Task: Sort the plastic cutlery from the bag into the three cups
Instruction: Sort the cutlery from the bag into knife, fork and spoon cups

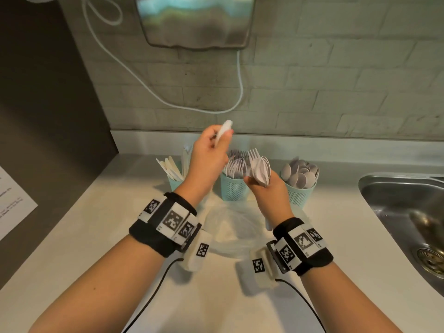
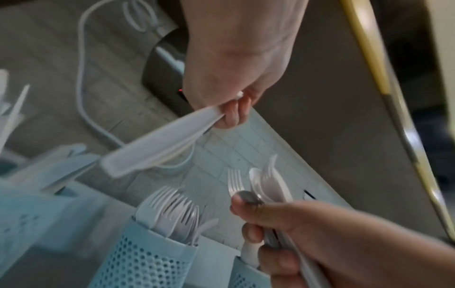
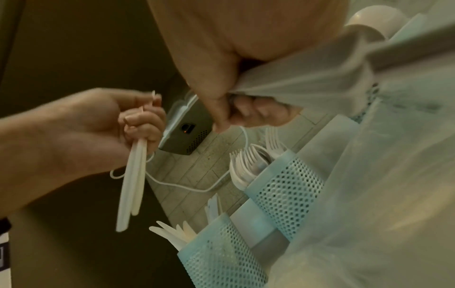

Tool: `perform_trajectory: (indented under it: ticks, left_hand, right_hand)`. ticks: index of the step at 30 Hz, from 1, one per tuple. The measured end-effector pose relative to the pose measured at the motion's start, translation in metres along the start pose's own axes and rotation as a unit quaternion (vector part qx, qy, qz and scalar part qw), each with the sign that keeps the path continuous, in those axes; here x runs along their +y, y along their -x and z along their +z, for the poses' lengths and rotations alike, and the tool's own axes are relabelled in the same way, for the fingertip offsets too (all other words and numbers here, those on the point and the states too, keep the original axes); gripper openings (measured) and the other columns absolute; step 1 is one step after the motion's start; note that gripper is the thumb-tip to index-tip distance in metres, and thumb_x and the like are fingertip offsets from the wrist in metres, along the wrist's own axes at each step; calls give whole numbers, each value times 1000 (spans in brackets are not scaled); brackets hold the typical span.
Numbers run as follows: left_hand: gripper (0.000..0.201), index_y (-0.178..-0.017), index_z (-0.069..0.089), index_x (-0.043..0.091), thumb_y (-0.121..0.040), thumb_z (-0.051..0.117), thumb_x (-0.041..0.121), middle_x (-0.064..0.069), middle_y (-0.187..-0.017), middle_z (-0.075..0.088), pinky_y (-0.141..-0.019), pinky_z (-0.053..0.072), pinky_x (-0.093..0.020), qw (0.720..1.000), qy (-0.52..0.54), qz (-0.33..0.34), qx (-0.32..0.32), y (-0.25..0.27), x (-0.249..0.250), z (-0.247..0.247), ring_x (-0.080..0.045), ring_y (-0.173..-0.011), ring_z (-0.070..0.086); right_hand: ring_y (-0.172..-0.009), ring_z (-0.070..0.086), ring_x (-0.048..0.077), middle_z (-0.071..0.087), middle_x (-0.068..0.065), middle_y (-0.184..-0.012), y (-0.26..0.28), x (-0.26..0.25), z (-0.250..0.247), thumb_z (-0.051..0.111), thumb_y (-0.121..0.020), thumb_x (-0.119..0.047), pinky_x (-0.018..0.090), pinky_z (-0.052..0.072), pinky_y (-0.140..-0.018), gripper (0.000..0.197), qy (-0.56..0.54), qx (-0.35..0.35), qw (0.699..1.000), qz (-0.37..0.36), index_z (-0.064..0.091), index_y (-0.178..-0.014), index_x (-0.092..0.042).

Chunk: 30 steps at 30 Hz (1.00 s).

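Three teal mesh cups stand at the back of the counter: a knife cup (image 1: 175, 181), a fork cup (image 1: 233, 190) and a spoon cup (image 1: 299, 195). My left hand (image 1: 216, 138) is raised above and between the knife and fork cups, pinching a few white plastic knives (image 2: 160, 148) by one end. My right hand (image 1: 259, 181) hovers in front of the fork cup, gripping a bundle of forks and spoons (image 1: 259, 168) with the heads up. The clear plastic bag (image 1: 230, 228) lies flat on the counter under both wrists.
A steel sink (image 1: 406, 219) is sunk into the counter at the right. On the wall above hang a metal dispenser (image 1: 195, 20) and a looping white cable (image 1: 168, 102). A printed sheet (image 1: 12, 205) lies at the far left.
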<state>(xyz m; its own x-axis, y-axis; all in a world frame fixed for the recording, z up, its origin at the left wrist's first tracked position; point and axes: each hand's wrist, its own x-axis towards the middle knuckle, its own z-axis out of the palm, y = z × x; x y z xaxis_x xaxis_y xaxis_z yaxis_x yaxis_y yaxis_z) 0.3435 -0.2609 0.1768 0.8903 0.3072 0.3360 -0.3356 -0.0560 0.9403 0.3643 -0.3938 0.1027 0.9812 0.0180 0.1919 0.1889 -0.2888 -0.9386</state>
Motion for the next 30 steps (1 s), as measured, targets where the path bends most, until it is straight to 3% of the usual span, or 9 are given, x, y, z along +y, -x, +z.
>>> perform_trajectory:
  ticks: [1,3,7,9,14,18,22,25,30]
  left_hand:
    - [10,-80,62,24,-90,60,23,2,-61,51,-48,41,-22,999,-45,16,-18,6,1,4,-9,-51,46]
    - [10,-78,68,18,-83,69,27,-3,-67,61,-61,48,-32,986,-148,51,-64,20,2,12,-12,-63,55]
    - [27,-77,66,16,-83,64,42,4,-74,54,-57,34,-29,883,-437,138,-101,31,-2,22,-15,-67,51]
    - [27,-74,63,18,-84,61,42,5,-74,49,-58,30,-27,864,-478,127,-91,30,0,25,-16,-68,49]
    - [27,-69,55,22,-80,65,44,2,-70,54,-58,33,-28,861,-502,43,-72,24,5,32,-19,-68,51]
    - [45,-58,46,18,-76,66,55,1,-62,48,-56,32,-29,846,-525,-14,-93,20,5,33,-21,-66,50]
    - [41,-53,46,22,-79,68,44,6,-53,44,-46,27,-26,878,-458,-39,-129,19,4,30,-17,-58,48]
    - [23,-68,59,18,-82,67,34,3,-62,52,-50,34,-26,921,-369,-15,-122,16,2,27,-18,-64,51]
    - [22,-78,48,11,-92,56,27,-5,-76,51,-56,34,-24,968,-244,16,-63,11,-2,23,-16,-66,46]
  right_hand:
    - [-81,62,20,68,1,-88,0,0,1,65,-80,-36,36,51,-73,30,24,10,1000,-1,62,-101,-14]
    - [-87,63,26,69,5,-93,0,0,2,63,-82,-33,37,50,-73,32,69,22,997,0,59,-106,-12]
    - [-85,60,31,66,11,-95,6,-4,1,54,-88,-15,31,39,-64,24,128,39,991,-19,52,-110,-6]
    - [-87,61,31,66,11,-96,9,-5,2,53,-89,-16,32,40,-65,26,128,45,990,-24,51,-114,-8]
    - [-90,62,28,67,7,-101,12,-3,6,56,-89,-21,32,42,-69,32,119,59,991,-23,50,-119,-15]
    - [-92,62,28,67,5,-102,13,1,6,60,-86,-18,32,44,-70,31,122,65,990,-30,52,-116,-14]
    - [-91,62,30,67,8,-102,14,4,7,58,-86,-14,29,38,-67,34,133,57,989,-34,51,-119,-13]
    - [-88,61,33,66,11,-97,11,6,7,55,-88,-14,31,38,-66,27,146,37,988,-31,51,-115,-10]
    - [-87,61,34,66,14,-97,9,2,6,54,-89,-14,33,42,-67,26,156,22,986,-44,51,-114,-8]
